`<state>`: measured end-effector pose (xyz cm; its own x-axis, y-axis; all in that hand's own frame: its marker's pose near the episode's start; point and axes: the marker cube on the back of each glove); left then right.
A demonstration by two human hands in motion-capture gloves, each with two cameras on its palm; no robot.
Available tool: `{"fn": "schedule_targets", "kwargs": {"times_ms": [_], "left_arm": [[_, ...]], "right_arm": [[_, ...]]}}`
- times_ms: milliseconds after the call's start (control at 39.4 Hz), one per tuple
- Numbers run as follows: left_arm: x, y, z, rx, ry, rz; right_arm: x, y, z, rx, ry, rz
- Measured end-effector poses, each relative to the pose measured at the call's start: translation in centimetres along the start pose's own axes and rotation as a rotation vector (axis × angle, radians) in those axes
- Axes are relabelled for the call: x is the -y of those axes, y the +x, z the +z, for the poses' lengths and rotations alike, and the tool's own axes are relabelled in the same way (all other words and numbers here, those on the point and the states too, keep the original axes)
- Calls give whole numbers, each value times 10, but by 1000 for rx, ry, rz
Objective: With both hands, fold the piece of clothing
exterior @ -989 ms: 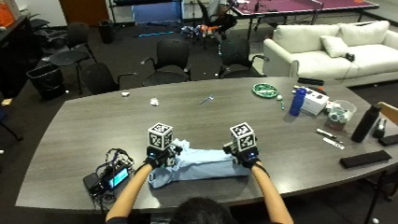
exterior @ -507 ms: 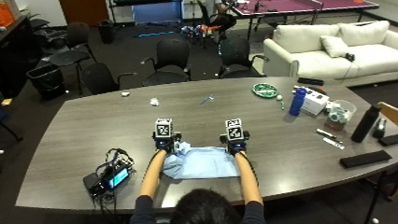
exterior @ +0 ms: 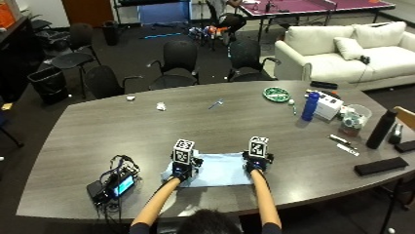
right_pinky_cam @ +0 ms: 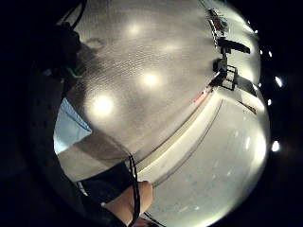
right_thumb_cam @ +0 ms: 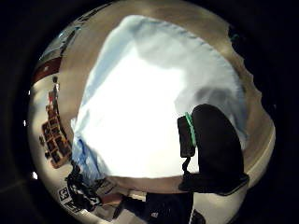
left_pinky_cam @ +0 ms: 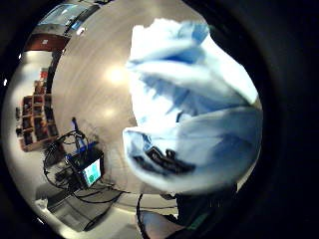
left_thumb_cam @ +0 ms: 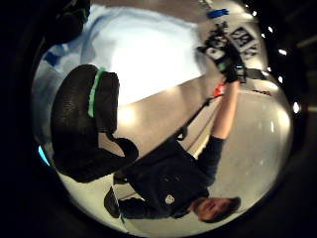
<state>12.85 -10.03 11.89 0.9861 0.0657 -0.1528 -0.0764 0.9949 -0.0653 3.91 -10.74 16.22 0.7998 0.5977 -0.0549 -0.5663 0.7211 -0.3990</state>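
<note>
Light blue shirt lies flat on the grey tabletop close to its near edge, in front of the person. Left hand sits on the shirt's left end with bunched cloth against the palm, right hand on its right end; whether either hand's fingers grip the cloth cannot be told. Bare tabletop beyond the shirt; a small screen device with cables lies left of the shirt, apart from it.
</note>
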Motion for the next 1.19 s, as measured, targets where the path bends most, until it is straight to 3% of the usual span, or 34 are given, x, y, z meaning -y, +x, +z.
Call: {"fn": "schedule_targets", "kwargs": {"times_ms": [152, 228, 304, 456, 583, 710, 887, 1090, 1191], "left_arm": [[29, -29, 28, 148, 77, -167], [34, -45, 40, 135, 19, -223], [33, -56, 47, 96, -56, -259], [29, -69, 43, 34, -74, -288], [13, -67, 35, -42, -143, -246], [-3, -65, 27, -150, -148, -197], [-10, -61, 20, -269, -104, -96], [-18, -69, 6, -259, -80, -141], [-7, -74, -2, -267, 61, -45]], "right_arm": [[3, -16, 10, 12, 98, 65], [0, -24, 11, 16, 133, 77], [-3, -28, 13, 8, 142, 101], [-6, -33, 14, 19, 189, 61], [-4, -14, 10, -24, 182, 54], [5, 34, -3, -53, 185, 140], [-3, 77, -55, 59, 235, 200], [-29, 32, -124, 143, 239, 87], [-69, -17, -159, 105, 305, 4]]}}
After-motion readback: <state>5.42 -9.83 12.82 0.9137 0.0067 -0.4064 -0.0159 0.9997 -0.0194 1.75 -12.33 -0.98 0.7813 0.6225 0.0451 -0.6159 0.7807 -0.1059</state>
